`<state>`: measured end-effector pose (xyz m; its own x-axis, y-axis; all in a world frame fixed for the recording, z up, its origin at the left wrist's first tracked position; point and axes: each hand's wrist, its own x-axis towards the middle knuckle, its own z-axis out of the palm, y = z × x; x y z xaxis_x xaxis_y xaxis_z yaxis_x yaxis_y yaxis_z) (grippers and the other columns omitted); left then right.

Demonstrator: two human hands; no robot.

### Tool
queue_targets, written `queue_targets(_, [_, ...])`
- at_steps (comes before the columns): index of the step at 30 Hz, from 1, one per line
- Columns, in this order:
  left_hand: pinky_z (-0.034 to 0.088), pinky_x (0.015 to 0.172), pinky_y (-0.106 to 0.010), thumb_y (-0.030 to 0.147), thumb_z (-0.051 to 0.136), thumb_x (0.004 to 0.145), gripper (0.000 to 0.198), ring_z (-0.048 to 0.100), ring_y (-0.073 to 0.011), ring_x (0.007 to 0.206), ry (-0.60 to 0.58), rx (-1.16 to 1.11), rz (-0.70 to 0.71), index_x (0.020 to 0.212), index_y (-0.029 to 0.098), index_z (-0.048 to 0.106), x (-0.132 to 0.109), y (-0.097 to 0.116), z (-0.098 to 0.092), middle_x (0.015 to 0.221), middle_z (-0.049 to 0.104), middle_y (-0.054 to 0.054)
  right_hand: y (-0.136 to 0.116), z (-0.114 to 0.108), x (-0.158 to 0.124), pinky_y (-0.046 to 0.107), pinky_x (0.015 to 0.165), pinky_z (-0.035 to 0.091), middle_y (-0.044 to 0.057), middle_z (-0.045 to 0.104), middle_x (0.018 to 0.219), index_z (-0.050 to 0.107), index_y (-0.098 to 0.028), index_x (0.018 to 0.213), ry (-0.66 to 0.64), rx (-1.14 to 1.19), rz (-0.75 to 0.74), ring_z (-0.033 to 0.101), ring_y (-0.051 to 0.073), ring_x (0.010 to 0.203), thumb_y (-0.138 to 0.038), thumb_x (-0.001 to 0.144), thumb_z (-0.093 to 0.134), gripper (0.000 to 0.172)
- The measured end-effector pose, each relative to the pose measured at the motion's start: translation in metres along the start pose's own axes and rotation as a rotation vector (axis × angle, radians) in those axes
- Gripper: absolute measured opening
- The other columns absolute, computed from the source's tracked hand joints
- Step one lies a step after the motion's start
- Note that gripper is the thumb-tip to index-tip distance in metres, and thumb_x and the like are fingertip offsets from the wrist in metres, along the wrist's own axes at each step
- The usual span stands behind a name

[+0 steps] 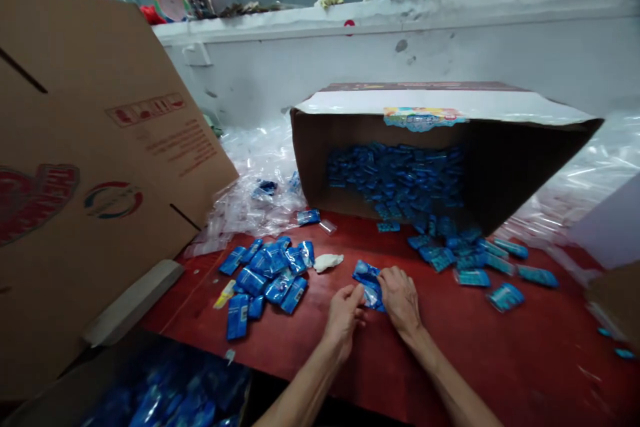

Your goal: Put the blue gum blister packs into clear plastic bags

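My left hand (344, 321) is closed, its thumb and fingertips pinched at the near left edge of a blue plastic packet (371, 295). From the other side my right hand (400, 297) grips the same packet, its fingers bent over the right edge and hiding part of it. Part of the blue wrapping reaches out beyond the hands on the red table (320, 347). To the left of my hands lies a loose pile of blue packets (267, 268). A crumpled white scrap (328, 262) sits between that pile and my hands.
Behind, a cardboard box (313, 167) on its side spills small blue-green packets (400, 173) onto the table. A large carton (100, 147) stands at left, clear plastic wrappers (250, 203) beside it. Below the table edge, blue packets (165, 390) fill a container.
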<state>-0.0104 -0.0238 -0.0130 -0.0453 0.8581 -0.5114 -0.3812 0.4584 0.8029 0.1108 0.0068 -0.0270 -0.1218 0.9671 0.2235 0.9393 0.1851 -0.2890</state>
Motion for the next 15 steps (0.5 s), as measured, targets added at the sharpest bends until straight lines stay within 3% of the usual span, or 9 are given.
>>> queue_targets(5, [0.030,0.044,-0.019,0.041,0.066,0.056,0.036,0.049,-0.0079,0.048,-0.040,0.010,0.013,0.076,0.013,0.058,0.002,0.002,0.005,0.062,0.059,-0.001,-0.008,-0.021,-0.027,0.030,0.072,0.035,0.006,0.055,0.085,0.058,-0.021,0.078,0.097,0.362,-0.043,0.048,0.019,0.081,-0.024,0.084,0.039,0.021])
queue_targets(8, [0.033,0.048,-0.020,0.038,0.066,0.055,0.035,0.054,-0.0115,0.056,-0.048,0.013,0.039,0.078,0.013,0.062,0.002,0.002,0.008,0.065,0.062,-0.003,-0.006,-0.014,-0.029,0.030,0.070,0.040,0.006,0.055,0.091,0.055,-0.020,0.094,0.055,0.827,0.171,0.051,0.018,0.076,-0.031,0.078,0.048,0.021])
queue_targets(10, [0.034,0.047,-0.020,0.036,0.067,0.054,0.033,0.054,-0.0127,0.056,-0.044,0.040,0.043,0.076,0.012,0.063,0.003,0.001,0.010,0.062,0.063,-0.003,-0.003,-0.005,-0.026,0.027,0.061,0.042,0.004,0.058,0.081,0.056,-0.017,0.090,-0.043,1.071,0.307,0.052,0.015,0.065,-0.036,0.075,0.050,0.025])
queue_targets(12, [0.033,0.045,-0.020,0.035,0.069,0.051,0.032,0.053,-0.0130,0.052,-0.011,0.089,0.067,0.072,0.012,0.063,0.006,0.000,0.010,0.057,0.061,-0.002,-0.001,0.001,-0.022,0.025,0.055,0.041,0.000,0.056,0.066,0.057,-0.015,0.075,-0.091,1.150,0.353,0.049,0.014,0.058,-0.038,0.075,0.049,0.024])
queue_targets(15, [0.034,0.043,-0.021,0.034,0.070,0.049,0.028,0.050,-0.0123,0.047,0.040,0.136,0.125,0.066,0.013,0.063,0.013,-0.001,0.012,0.050,0.057,0.001,-0.003,0.003,-0.021,0.024,0.053,0.038,-0.002,0.050,0.056,0.053,-0.017,0.064,-0.036,1.052,0.368,0.045,0.012,0.053,-0.036,0.075,0.047,0.024])
